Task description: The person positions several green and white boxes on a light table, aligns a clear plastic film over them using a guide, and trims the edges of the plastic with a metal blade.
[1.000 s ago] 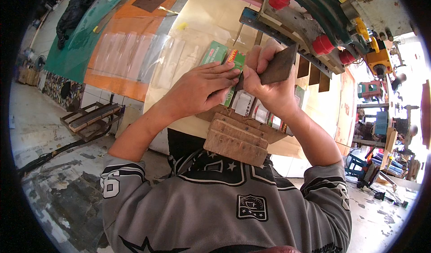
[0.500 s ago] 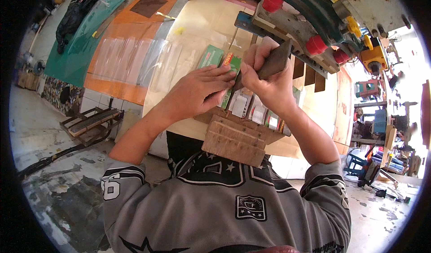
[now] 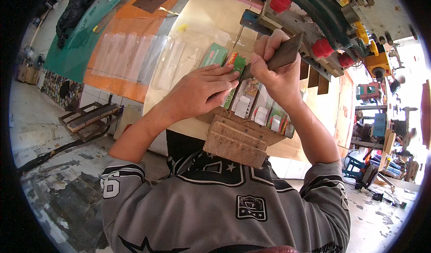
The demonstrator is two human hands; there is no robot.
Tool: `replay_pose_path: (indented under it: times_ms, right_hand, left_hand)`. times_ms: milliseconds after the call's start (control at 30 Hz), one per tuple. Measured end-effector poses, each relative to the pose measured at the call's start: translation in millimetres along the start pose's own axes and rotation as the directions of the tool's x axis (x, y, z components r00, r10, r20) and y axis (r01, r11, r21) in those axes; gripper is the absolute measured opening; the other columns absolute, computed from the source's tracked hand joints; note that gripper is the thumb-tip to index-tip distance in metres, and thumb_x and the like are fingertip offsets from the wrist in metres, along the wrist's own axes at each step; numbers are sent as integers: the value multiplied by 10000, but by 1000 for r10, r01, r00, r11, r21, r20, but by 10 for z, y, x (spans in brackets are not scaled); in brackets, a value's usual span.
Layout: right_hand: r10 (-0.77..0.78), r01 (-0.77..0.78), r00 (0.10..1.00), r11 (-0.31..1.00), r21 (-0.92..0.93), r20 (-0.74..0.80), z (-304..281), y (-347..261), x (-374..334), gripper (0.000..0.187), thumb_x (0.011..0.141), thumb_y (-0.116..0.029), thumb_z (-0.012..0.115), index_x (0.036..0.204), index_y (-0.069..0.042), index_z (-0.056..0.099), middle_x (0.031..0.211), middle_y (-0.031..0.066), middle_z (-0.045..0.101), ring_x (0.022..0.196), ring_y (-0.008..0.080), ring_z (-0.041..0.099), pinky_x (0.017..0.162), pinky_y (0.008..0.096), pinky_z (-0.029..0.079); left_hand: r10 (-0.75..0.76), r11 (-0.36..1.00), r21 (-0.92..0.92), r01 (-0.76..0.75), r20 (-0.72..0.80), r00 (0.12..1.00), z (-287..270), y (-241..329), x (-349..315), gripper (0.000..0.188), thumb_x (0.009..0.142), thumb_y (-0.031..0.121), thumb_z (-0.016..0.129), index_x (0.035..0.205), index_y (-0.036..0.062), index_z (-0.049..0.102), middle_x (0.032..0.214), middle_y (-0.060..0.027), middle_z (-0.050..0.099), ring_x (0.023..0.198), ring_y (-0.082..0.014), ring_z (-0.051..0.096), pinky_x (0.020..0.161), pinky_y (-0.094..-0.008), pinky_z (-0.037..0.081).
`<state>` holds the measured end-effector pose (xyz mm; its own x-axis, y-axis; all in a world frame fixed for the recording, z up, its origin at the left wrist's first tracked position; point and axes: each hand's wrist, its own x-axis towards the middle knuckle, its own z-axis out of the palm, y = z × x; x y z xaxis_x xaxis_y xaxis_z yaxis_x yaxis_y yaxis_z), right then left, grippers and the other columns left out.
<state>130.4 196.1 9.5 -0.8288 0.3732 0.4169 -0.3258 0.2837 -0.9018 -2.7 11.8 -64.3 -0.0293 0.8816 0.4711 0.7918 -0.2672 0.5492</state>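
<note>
My right hand [image 3: 280, 73] is wrapped round a dark flat plate [image 3: 287, 53], whose narrow lower end reaches down beside the green box. My left hand [image 3: 200, 89] lies with its fingers stretched out over a green printed box [image 3: 235, 64], the fingertips resting on it. A second green carton [image 3: 214, 54] sits just beyond those fingers. Several small printed packs, one of them with a white patch [image 3: 243, 105], stand in a row to the right, partly covered by my right hand and wrist. They sit against a wooden block [image 3: 235, 140] at the table's near edge.
Clear plastic sleeves [image 3: 121, 55] lie on the orange board at the left. A dark green machine [image 3: 310, 19] with red knobs stands close beyond my right hand, its metal bars near my knuckles. A slatted metal frame [image 3: 92, 120] stands low at the left.
My right hand and the dark plate have moved up and to the right, uncovering more of the packs. My left hand has hardly moved and stays on the green box.
</note>
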Motion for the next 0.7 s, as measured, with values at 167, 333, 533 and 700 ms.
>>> replay_pose_path:
  times_ms: [167, 333, 533, 700]
  right_hand:
    - [9, -9, 1000, 1000, 21, -18, -45, 128, 15, 315, 868, 125, 636, 908, -89, 408, 780, -29, 493, 704, 45, 438, 629, 232, 350]
    - [82, -77, 996, 990, 122, -42, 1, 127, -1, 324, 864, 130, 641, 906, -90, 406, 777, -33, 470, 714, 47, 422, 638, 233, 337]
    - [77, -74, 997, 991, 109, -20, 0, 134, -42, 327, 880, 119, 644, 905, -98, 402, 787, -36, 455, 719, 48, 402, 651, 233, 327]
    - [79, -77, 997, 994, 84, -25, -6, 149, -34, 317, 892, 105, 654, 910, -98, 411, 792, -34, 475, 724, 47, 423, 646, 234, 339]
  left_hand:
    - [11, 1000, -7, -11, -9, 1000, 13, -14, 6, 289, 999, 106, 689, 1275, 58, 758, 1411, -124, 721, 1433, -336, 597, 1202, -499, 467]
    - [16, 1000, 0, -16, -6, 1000, 8, -18, 8, 279, 992, 104, 695, 1259, 51, 759, 1411, -122, 722, 1418, -337, 612, 1195, -499, 480]
    - [-8, 1000, -13, 9, 15, 1000, -4, 2, 9, 276, 995, 120, 694, 1254, 52, 761, 1426, -117, 716, 1429, -324, 603, 1210, -491, 463]
    - [13, 1000, 22, -12, -11, 1000, -9, 16, 24, 278, 999, 136, 697, 1258, 55, 761, 1400, -114, 729, 1409, -296, 621, 1213, -470, 466]
